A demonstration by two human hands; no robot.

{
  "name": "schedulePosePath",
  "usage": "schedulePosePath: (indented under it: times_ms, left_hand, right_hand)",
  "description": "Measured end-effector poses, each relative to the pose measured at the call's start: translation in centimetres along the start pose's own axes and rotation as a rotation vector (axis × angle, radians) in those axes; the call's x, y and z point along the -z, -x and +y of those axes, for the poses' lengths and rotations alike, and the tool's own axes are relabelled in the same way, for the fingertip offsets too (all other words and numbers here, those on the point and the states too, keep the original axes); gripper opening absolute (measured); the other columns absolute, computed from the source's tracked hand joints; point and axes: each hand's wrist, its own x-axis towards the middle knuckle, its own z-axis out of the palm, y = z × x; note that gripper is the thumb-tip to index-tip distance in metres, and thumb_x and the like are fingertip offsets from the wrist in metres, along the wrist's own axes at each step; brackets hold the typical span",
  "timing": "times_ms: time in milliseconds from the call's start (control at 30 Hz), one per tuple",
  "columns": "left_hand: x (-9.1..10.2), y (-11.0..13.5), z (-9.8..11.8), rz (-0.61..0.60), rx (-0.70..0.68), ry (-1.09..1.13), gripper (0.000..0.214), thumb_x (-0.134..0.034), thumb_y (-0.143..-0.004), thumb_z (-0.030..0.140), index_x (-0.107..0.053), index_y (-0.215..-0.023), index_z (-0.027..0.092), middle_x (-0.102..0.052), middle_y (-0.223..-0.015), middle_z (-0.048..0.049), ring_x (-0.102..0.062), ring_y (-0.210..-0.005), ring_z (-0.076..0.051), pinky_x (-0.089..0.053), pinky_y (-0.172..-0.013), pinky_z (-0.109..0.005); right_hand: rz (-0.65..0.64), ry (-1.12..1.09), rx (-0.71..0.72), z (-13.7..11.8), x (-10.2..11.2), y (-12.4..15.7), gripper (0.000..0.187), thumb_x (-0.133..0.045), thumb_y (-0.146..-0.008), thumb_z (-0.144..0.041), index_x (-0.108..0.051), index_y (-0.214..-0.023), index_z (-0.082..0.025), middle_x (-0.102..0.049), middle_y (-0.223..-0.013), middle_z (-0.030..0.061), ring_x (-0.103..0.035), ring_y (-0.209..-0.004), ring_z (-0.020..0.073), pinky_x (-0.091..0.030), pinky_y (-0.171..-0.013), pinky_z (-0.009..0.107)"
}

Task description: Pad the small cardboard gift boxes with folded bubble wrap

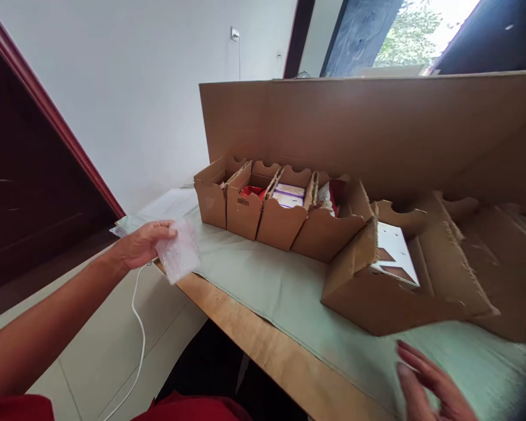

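Note:
My left hand [146,242] pinches a flat, whitish translucent piece that looks like a plastic bag or bubble wrap [179,251] by its upper corner, above the table's left front edge. At the lower right, my right hand [429,380] hangs over the green cloth with thumb and fingers apart and nothing between them. Closest to it stands a cardboard bin [355,304] holding a white panel [397,251] with cut-outs. Farther left are bins with red packets [253,191], white-and-purple packs [288,196] and a red and white item [328,199].
A tall cardboard sheet [355,128] stands behind the row of bins. Another bin [512,280] is at the far right. Pale green cloth [267,286] covers the wooden table [254,345]. A white cable [141,327] hangs past the table's left end to the tiled floor.

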Motion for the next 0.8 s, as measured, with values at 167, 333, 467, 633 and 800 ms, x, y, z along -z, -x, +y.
schedulePosePath:
  times_ms: [167,333,467,633,800]
  left_hand:
    - [-9.8,2.0,-2.5,-0.301,-0.021,0.026,0.037,-0.085,-0.064,0.043,-0.058,-0.068,0.018,-0.058,-0.067,0.0022,-0.052,-0.063,-0.012,-0.041,-0.06,-0.024]
    - [-19.3,4.1,-5.7,-0.554,-0.118,-0.208,0.031,-0.075,-0.076,0.037,-0.051,-0.068,0.019,-0.045,-0.065,0.0061,-0.039,-0.062,-0.01,-0.031,-0.057,-0.023]
    - [-23.0,5.1,-7.7,-0.749,0.0,-0.061,0.037,-0.075,-0.076,0.044,-0.049,-0.071,0.019,-0.047,-0.067,0.0056,-0.042,-0.064,-0.01,-0.034,-0.06,-0.023]
    - [-23.5,5.1,-8.2,-0.814,0.099,0.007,0.027,-0.073,-0.075,0.038,-0.056,-0.076,0.018,-0.055,-0.072,0.0027,-0.049,-0.069,-0.012,-0.04,-0.065,-0.025]
    - [-23.3,5.1,-8.0,-0.77,0.078,-0.083,0.022,-0.067,-0.08,0.036,-0.06,-0.075,0.017,-0.052,-0.069,0.0032,-0.047,-0.066,-0.011,-0.038,-0.063,-0.024]
  right_hand:
    - [-0.298,-0.428,-0.214,-11.9,-2.3,2.9,0.033,-0.061,-0.09,-0.057,-0.073,-0.106,-0.03,-0.077,-0.11,0.0061,-0.072,-0.102,0.0301,-0.057,-0.095,0.046]
    - [-0.525,-0.907,-0.338,-16.0,-4.7,3.2,0.051,-0.068,-0.086,-0.062,-0.069,-0.118,-0.022,-0.076,-0.113,0.0087,-0.07,-0.105,0.0256,-0.056,-0.094,0.039]
    - [-0.489,-0.995,-0.402,-14.9,-4.7,4.0,0.044,-0.07,-0.087,-0.06,-0.072,-0.109,-0.022,-0.075,-0.103,0.0051,-0.068,-0.097,0.0221,-0.054,-0.094,0.036]
    - [-0.471,-0.972,-0.461,-13.9,-4.6,4.5,0.041,-0.067,-0.088,-0.059,-0.073,-0.098,-0.02,-0.071,-0.086,0.0036,-0.062,-0.078,0.0181,-0.053,-0.078,0.032]
    - [-0.455,-0.958,-0.503,-14.0,-4.9,4.0,0.033,-0.072,-0.084,-0.051,-0.068,-0.089,-0.019,-0.065,-0.081,0.0007,-0.056,-0.072,0.0151,-0.047,-0.071,0.027]
